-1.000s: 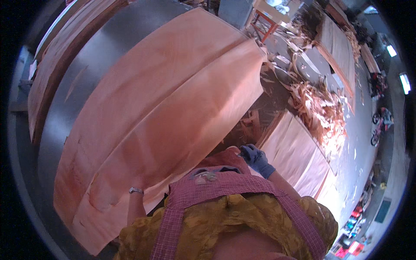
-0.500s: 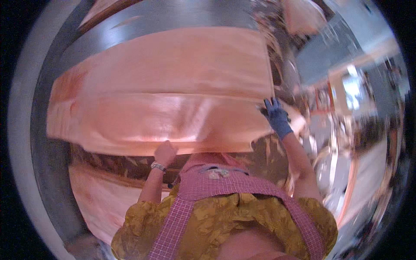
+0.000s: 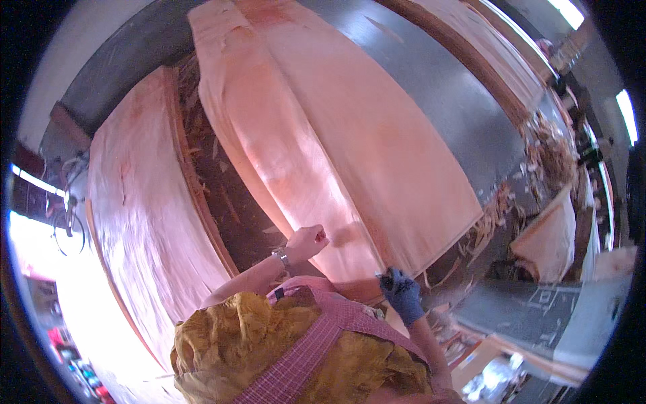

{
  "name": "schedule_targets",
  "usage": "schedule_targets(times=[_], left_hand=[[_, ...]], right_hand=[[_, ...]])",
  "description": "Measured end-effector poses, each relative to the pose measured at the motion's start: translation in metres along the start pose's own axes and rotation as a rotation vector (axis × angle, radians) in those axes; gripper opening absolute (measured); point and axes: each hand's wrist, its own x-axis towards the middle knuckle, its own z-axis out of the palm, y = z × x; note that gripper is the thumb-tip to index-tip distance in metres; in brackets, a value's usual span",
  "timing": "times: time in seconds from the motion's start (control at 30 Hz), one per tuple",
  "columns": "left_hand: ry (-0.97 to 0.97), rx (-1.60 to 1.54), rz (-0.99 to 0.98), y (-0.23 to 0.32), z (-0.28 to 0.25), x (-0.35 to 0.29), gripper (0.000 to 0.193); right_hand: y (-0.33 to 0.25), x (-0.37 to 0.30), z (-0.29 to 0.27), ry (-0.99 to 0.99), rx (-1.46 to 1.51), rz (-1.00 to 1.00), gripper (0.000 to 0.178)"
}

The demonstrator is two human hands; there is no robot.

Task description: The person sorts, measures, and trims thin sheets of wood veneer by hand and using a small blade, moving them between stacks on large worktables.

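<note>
A long pinkish-orange sheet that looks like wood veneer (image 3: 393,155) lies across a stack, with a glossy strip (image 3: 296,172) along its near-left side, divided from it by a long straight line. My left hand (image 3: 308,242), bare and with a bracelet or watch at the wrist, is closed in a fist over the strip's near part; nothing shows in it. At the strip's near end, by the dividing line, is my right hand (image 3: 402,294) in a blue glove. Its fingers are curled around something small and dark that I cannot make out.
To the left lies another stack of pale sheets (image 3: 145,195), with a dark gap full of scraps between. A grey metal surface (image 3: 431,67) extends beyond the sheet. Torn veneer scraps (image 3: 548,151) are heaped at right, near a loose curved piece (image 3: 548,236).
My view has swung round, so the sheet now runs from upper left to lower right. My right hand, fingers spread before, is now curled; my left fist has shifted from the sheet's edge over the strip.
</note>
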Motion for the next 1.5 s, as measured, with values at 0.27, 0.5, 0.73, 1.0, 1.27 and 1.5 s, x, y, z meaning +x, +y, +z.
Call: schedule_targets(times=[0.27,0.5,0.73,1.0,1.27,1.5], left_hand=[[0.166,-0.048,-0.219,0.063,0.044,-0.072,0.028],[0.545,-0.178,-0.422,0.109,0.139,-0.149,0.021],[0.649,-0.271,-0.517,0.191,0.232,-0.198,0.020],[0.199,-1.064,-0.360,0.241,0.284,-0.189,0.041],[0.310,-2.149,-0.012,0.260,0.357,-0.148,0.092],[1.275,-2.128,-0.054,0.301,0.449,-0.081,0.062]], right_hand=[[0.049,-0.005,-0.002,-0.237,0.678,-0.045,0.020],[0.074,-0.010,0.004,-0.247,1.077,0.092,0.027],[0.046,-0.001,-0.102,-0.440,1.319,-0.006,0.017],[0.081,0.045,-0.248,-0.264,1.160,-0.420,0.034],[0.202,0.098,-0.374,-0.252,1.414,-0.232,0.039],[0.419,0.165,-0.412,-0.139,1.153,-0.130,0.037]])
